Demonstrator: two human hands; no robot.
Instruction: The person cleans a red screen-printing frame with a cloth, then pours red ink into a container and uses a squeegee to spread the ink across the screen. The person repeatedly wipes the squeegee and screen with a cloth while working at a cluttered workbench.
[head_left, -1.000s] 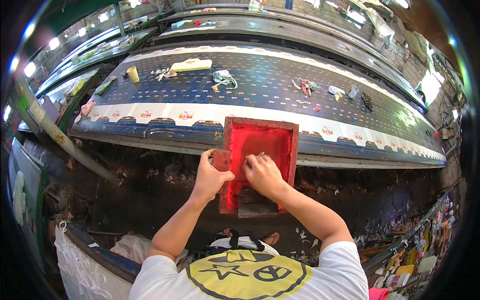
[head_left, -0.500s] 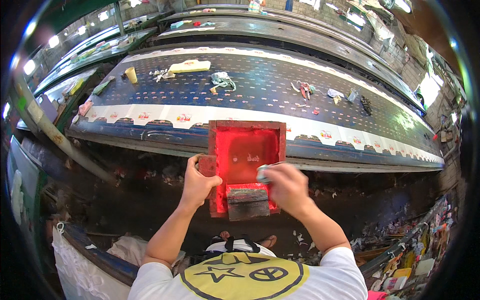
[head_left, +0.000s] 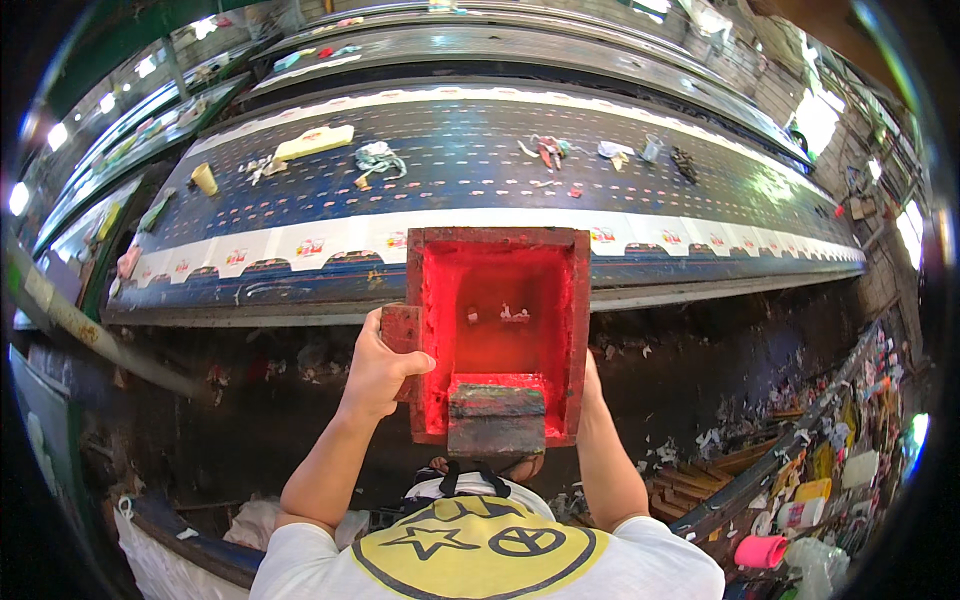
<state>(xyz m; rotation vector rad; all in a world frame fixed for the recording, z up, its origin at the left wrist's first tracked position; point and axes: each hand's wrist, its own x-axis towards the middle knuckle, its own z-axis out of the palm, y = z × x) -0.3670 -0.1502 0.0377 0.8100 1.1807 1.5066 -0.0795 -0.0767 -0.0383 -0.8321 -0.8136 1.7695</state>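
Gripping a red-stained wooden side block (head_left: 401, 328), the left hand (head_left: 380, 372) steadies a red-coated, open rectangular wooden frame (head_left: 497, 237) at the near edge of the long, dark-topped table (head_left: 460, 155). The right hand (head_left: 591, 382) is at the opposite wall (head_left: 577, 335), its fingers hidden, so I cannot tell their closure. Stiff and fairly heavy-looking, the frame is probably slick inside; hold its outer sides.
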